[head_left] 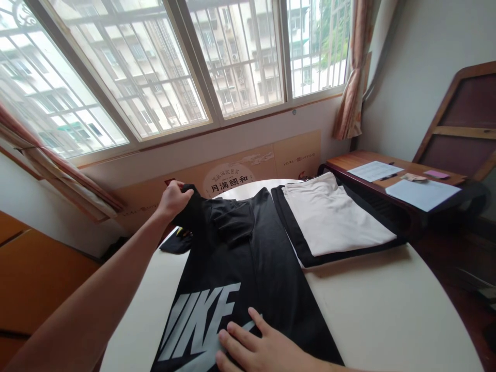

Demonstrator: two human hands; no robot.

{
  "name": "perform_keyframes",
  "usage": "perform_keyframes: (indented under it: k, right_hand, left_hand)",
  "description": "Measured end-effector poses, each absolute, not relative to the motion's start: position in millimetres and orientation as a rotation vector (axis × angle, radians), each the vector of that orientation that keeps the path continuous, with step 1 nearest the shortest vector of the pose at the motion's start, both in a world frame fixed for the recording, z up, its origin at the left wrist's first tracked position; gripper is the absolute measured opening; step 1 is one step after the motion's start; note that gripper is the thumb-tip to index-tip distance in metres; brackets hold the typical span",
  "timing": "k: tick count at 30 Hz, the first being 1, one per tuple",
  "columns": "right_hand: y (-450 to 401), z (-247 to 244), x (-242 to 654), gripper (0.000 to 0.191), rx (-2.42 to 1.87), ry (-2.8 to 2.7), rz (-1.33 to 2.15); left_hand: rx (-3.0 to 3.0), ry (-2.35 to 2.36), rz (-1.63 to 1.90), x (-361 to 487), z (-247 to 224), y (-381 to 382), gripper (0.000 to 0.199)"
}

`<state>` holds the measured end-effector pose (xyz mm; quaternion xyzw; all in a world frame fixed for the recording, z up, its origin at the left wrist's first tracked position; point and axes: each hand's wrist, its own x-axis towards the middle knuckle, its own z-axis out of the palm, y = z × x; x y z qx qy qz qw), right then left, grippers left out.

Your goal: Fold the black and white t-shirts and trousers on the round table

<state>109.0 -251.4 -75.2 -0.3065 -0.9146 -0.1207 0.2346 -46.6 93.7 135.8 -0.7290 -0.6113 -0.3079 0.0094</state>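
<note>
A black shirt (271,263) with large grey lettering lies partly folded on the white round table (368,299). My left hand (176,199) is closed on the shirt's far left part, lifting the cloth a little off the surface. Near the bottom of the view, my right hand (259,343) rests flat on the printed front, its fingers spread. To the right of the shirt is a stack of folded clothes, with a white garment (333,217) on top of black ones (344,258).
A small dark cloth item (176,243) lies at the table's left edge. Beyond the table's right side stands a brown wooden desk (349,160) with papers (424,192). Barred windows, curtains and a printed panel (263,165) line the far wall.
</note>
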Motion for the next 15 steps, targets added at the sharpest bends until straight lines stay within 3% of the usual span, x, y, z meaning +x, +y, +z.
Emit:
perform_keyframes:
  k: [6, 11, 15]
  right_hand:
    - [-247.8, -23.2, 131.8, 0.027, -0.900, -2.557, 0.105]
    - [-235.8, 34.4, 180.2, 0.016, -1.317, -2.259, 0.180]
    - [-229.8, 39.1, 192.9, 0.019, -1.398, -2.258, 0.166]
  left_hand:
    - [-2.628, -1.696, -0.678, 82.0, 162.4, 73.7, 0.052]
    - [-2.764, -1.908, -0.632, 161.0, 124.5, 58.3, 0.068]
    - [-2.885, -2.015, -0.653, 193.1, 83.4, 49.5, 0.068]
